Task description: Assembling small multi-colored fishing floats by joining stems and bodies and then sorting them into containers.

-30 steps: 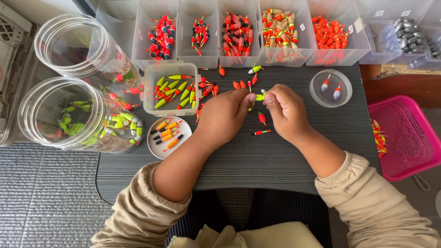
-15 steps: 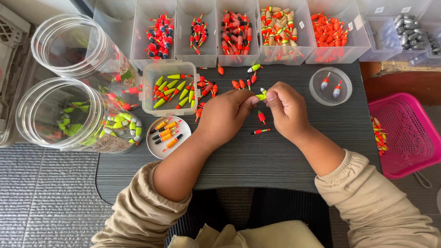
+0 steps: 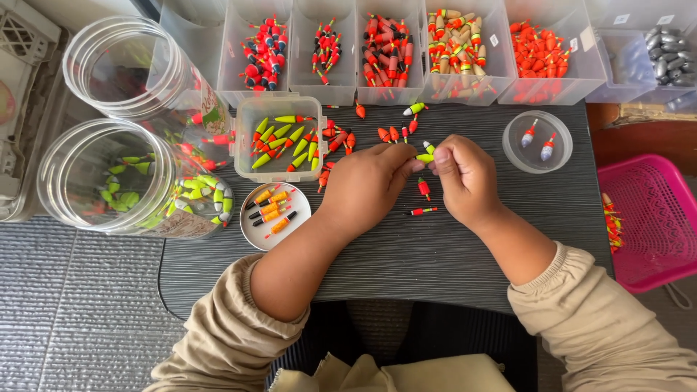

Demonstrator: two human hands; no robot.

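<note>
Yellow-green float (image 3: 425, 157); pink basket (image 3: 646, 218); dark grey striped table (image 3: 450, 254); beige sleeves (image 3: 232, 341).

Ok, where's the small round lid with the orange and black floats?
In the head view, the round lid sits on the dark table, left of the left hand, below the clear rectangular box.

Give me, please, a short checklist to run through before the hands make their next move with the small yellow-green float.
1. Small yellow-green plastic float pinched between left hand and right hand: ok.
2. Firmness of the grip: cannot tell.
3. Clear square plastic tub of yellow-green floats open, beside left hand: ok.
4. Loose red floats lie on the dark table under the hands, apart from them: ok.
5. Small round clear dish upright, within right hand's side: ok.
</note>
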